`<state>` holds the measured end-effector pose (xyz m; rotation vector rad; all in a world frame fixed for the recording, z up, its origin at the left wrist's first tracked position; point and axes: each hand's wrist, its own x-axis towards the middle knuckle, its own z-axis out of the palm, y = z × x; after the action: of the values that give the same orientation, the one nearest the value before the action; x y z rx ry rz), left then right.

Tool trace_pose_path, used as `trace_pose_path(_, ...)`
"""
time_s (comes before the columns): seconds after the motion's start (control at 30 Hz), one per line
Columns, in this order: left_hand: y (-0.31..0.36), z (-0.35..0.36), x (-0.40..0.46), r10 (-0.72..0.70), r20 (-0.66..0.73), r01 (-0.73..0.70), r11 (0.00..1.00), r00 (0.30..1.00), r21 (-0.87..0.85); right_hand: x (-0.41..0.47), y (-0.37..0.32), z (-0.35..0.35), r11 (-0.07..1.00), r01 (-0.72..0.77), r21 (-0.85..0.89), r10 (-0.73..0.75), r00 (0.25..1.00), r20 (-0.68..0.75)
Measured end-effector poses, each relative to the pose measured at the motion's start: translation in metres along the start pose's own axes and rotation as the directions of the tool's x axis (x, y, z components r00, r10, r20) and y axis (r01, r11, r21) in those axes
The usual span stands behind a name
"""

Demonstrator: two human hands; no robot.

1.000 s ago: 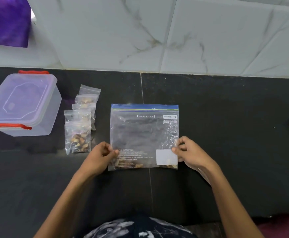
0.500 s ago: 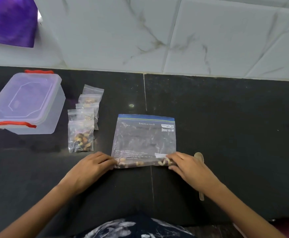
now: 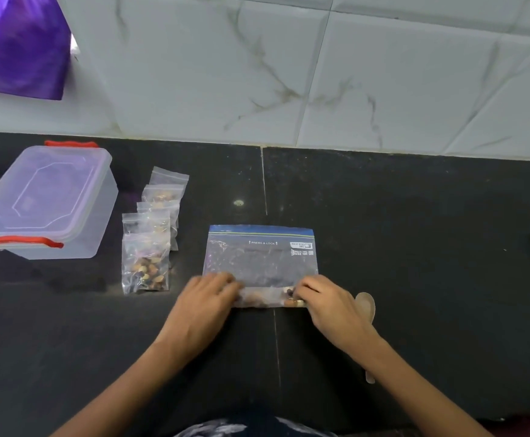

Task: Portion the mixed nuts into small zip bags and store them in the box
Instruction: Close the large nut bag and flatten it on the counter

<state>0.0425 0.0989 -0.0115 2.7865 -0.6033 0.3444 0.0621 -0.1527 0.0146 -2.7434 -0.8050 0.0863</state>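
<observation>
Large zip bag (image 3: 260,263): lies flat on the black counter (image 3: 415,247) at centre frame, nearly empty. Blue seal strip faces the tiled wall; long axis runs left to right across the frame. A few nuts (image 3: 290,299) sit bunched along its near edge, which looks folded or rolled over.
Left hand (image 3: 202,310): on the bag's near left corner, fingers curled onto the plastic and gripping it.
Right hand (image 3: 326,305): on the bag's near right corner, fingertips curled and pinching the edge beside the nuts.
Small zip bags (image 3: 150,244): overlapping row of about five, left of the large bag, running from lower to upper frame, seals toward the wall. The nearest holds a clear heap of mixed nuts; those behind show some nuts too; the farthest cannot be judged.
Box (image 3: 44,200): clear plastic, left of frame, lid on, red clips at its near and far ends. Contents cannot be made out through the lid.
Spoon (image 3: 366,305): pale, on the counter just right of the right hand, partly hidden by the wrist.
Purple bag (image 3: 18,45): upper left corner, against the wall.
</observation>
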Motion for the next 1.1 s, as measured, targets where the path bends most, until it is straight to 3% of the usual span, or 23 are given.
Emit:
trace_pose_path(0.03,0.004,0.002,-0.003,0.072,0.057,-0.072,0.997,0.996,0.002,-0.002,-0.001,-0.003,1.0,-0.002,0.022,0.002,1.0,0.006)
trace_pose_path(0.17,-0.007,0.005,-0.006,0.08,0.165,-0.086,0.996,0.983,0.03,0.0,0.003,-0.012,0.999,-0.031,-0.04,0.036,0.991,0.125)
trace_pose_path(0.23,-0.013,-0.001,0.004,0.035,0.272,-0.021,0.998,0.962,-0.055,0.009,0.004,-0.012,0.998,-0.06,-0.015,0.061,0.989,0.136)
trace_pose_path(0.3,-0.017,-0.005,0.016,-0.088,0.329,0.158,0.969,0.94,-0.191,0.022,0.008,-0.012,0.988,-0.134,0.075,0.123,0.983,0.133)
trace_pose_path(0.37,-0.021,-0.002,0.023,-0.196,0.287,0.262,0.941,0.938,-0.212,0.035,0.014,-0.01,0.972,-0.194,0.132,0.176,0.974,0.141)
trace_pose_path(0.47,-0.019,0.002,0.027,-0.096,0.117,0.098,0.995,0.988,-0.009,0.049,0.016,0.001,0.985,-0.173,-0.009,0.174,0.983,0.067)
trace_pose_path(0.53,-0.013,0.007,0.024,0.013,0.117,-0.02,0.998,0.993,0.059,0.051,0.006,0.006,0.992,-0.114,-0.059,0.11,0.991,-0.071)
trace_pose_path(0.67,-0.006,0.02,0.009,0.037,0.176,-0.061,0.989,0.984,0.134,0.04,-0.009,0.017,0.977,-0.015,-0.215,-0.032,0.976,-0.214)
trace_pose_path(0.83,-0.012,0.02,0.014,0.009,0.193,-0.034,0.991,0.981,0.128,0.038,-0.011,0.027,0.97,-0.07,-0.232,0.036,0.988,-0.147)
trace_pose_path(0.97,-0.019,0.009,0.037,-0.019,0.132,0.019,1.0,0.991,0.001,0.053,-0.006,0.008,0.988,-0.131,-0.077,0.121,0.985,-0.125)
trace_pose_path(1.1,-0.022,0.006,0.066,-0.055,0.079,0.049,0.996,0.995,0.074,0.074,0.003,0.005,0.987,-0.159,-0.019,0.156,0.982,-0.103)
